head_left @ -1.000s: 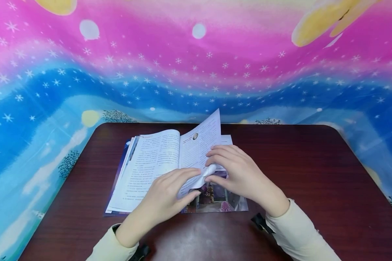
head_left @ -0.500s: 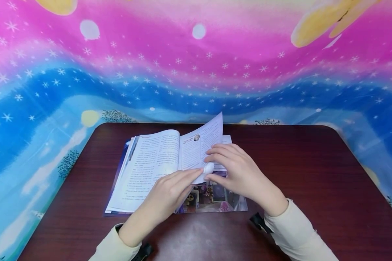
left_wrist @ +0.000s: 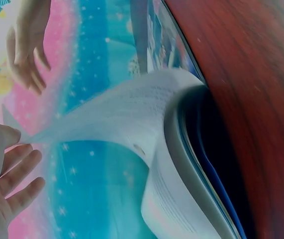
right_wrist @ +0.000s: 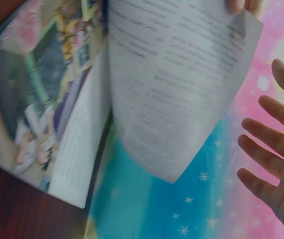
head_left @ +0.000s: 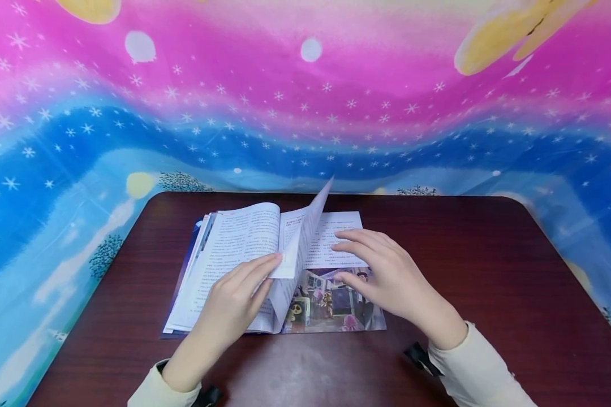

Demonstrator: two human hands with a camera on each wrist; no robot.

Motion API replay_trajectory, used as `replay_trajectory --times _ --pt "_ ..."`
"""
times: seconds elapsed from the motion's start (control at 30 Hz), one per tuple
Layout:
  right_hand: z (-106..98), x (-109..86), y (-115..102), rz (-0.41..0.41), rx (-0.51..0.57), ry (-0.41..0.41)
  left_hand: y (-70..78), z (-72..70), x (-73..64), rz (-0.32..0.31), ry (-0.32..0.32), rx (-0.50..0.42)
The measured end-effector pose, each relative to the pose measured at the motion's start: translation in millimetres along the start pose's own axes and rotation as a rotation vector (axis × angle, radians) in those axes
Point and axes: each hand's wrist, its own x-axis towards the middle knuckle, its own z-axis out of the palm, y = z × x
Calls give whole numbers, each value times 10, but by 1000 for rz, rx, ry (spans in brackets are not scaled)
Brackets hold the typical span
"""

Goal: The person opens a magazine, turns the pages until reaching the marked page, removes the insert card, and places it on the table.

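An open magazine (head_left: 229, 249) lies on the table, text columns on its left side. My left hand (head_left: 234, 299) pinches the edge of a single page (head_left: 297, 265), which stands raised and curved over the middle of the magazine. In the left wrist view, thumb and index finger meet on the page's tip (left_wrist: 27, 137) while the other fingers spread. My right hand (head_left: 387, 277) hovers over the right side, fingers apart and holding nothing. In the right wrist view that hand (right_wrist: 281, 164) is apart from the lifted page (right_wrist: 176, 84). Below it show printed text (head_left: 343, 226) and a colour illustration (head_left: 326, 305).
The dark wooden table (head_left: 489, 271) extends round the magazine on all sides. A pink and blue patterned cloth (head_left: 265, 113) hangs behind the table and along its sides. Both forearms wear light sleeves (head_left: 478, 362) with black straps at the wrists.
The left hand has drawn the page leftward, folding it over so its back shows. The right hand has let go of the page and moved slightly right, uncovering the sheet beneath.
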Motion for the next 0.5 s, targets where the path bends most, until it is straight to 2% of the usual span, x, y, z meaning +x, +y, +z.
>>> replay_trajectory --times 0.17,0.4,0.5 --pt "33 -109 70 23 -19 -47 -88 -74 -93 -77 36 25" --pt "104 -245 175 34 -41 -119 -185 -147 -226 -123 106 102" --pt "143 -299 214 46 -48 -149 -222 -189 -295 -163 113 123"
